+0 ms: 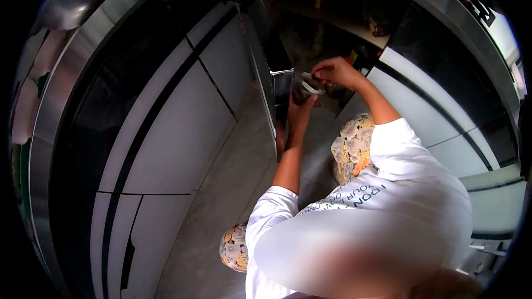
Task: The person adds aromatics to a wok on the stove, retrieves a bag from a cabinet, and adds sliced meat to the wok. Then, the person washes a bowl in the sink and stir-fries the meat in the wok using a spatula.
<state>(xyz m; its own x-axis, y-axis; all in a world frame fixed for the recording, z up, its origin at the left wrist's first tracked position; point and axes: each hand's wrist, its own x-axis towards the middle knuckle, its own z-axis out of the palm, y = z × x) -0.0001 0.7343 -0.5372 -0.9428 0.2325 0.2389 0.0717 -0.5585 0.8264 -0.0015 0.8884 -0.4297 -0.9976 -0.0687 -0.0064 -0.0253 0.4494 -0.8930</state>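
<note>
A small clear container [308, 84] with a pale strip at its top is in my left hand [301, 105], whose fingers wrap round its lower side and thumb lies near its rim. Over the container's opening is my right hand [334, 72], its fingers bent together in a pinch. What the right fingertips hold, if anything, is too small to make out. Both hands are just in front of an open dark cabinet, beside the edge of its open door [282, 91]. The inside of the container is dark and unclear.
Inside the dark cabinet a shelf [332, 21] bears a bottle [377, 22] and other dim items. White and black cabinet fronts [166, 127] line the left, with more [426, 99] at the right. Grey floor tiles [213, 188] lie below.
</note>
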